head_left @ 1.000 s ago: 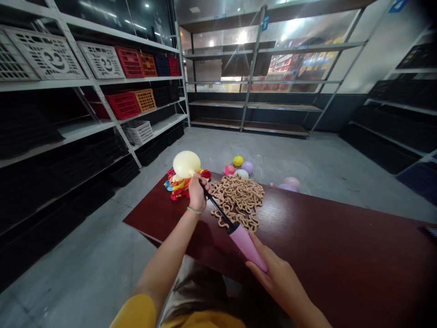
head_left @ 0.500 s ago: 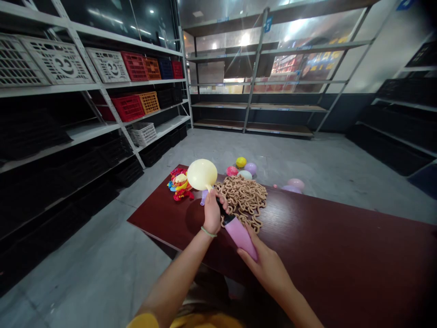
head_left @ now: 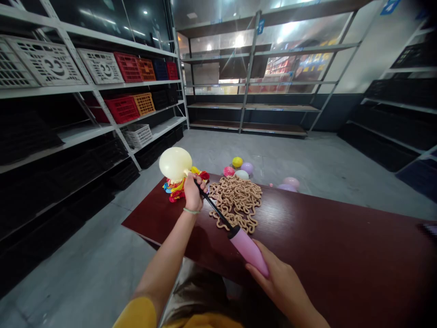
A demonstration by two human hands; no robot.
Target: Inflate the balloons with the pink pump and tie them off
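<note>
My left hand (head_left: pixel 194 191) is closed round the nozzle end of a balloon pump, holding the neck of a pale yellow balloon (head_left: pixel 175 163) against it. The balloon is partly filled and points up and to the left. My right hand (head_left: pixel 276 273) grips the pump's pink barrel (head_left: pixel 250 251). Between the hands the black rod (head_left: pixel 218 213) shows, drawn well out of the barrel. Under the balloon lies a pile of limp, colourful balloons (head_left: pixel 177 190), partly hidden. A heap of tan chain (head_left: pixel 235 198) sits right of my left hand on the table.
The dark red-brown table (head_left: pixel 327 241) stretches to the right. Several blown-up balloons (head_left: pixel 246 168) lie on the floor beyond it, with pink and purple ones (head_left: pixel 290 183) farther right. Shelves with crates (head_left: pixel 124 109) stand left; a metal rack (head_left: pixel 244 105) stands at the back.
My hands have moved apart, drawing the black rod out of the pink barrel. The balloon and my left hand have shifted left; my right hand has moved down and right.
</note>
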